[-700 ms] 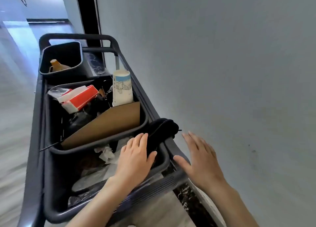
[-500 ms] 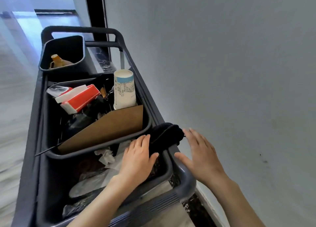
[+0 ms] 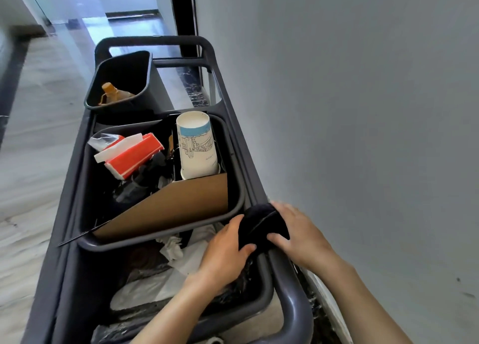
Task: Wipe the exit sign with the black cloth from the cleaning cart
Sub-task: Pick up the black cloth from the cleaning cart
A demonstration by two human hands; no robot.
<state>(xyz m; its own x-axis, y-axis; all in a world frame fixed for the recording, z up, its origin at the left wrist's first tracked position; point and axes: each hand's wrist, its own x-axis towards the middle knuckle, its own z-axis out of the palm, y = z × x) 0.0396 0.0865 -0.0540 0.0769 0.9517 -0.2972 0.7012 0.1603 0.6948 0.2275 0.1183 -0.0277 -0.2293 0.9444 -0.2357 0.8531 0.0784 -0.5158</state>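
The black cloth [image 3: 260,224] lies bunched over the right rim of the dark grey cleaning cart [image 3: 293,299], by the near bin's corner. My left hand [image 3: 225,253] rests against the cloth's left side, thumb under its lower edge. My right hand [image 3: 300,234] covers the cloth from the right, thumb and fingers curled on it. No exit sign is in view.
The middle bin [image 3: 236,208] holds a paper cup [image 3: 197,149], a red-and-white box [image 3: 132,157] and a brown cardboard sheet [image 3: 178,203]. The far bin [image 3: 121,81] holds an orange-capped bottle [image 3: 111,92]. A grey wall [image 3: 363,110] runs close on the right; the corridor floor [image 3: 33,136] lies left.
My right hand has come left from beside the cart onto the cloth and curled on it. My left hand stays at the cloth's left side.
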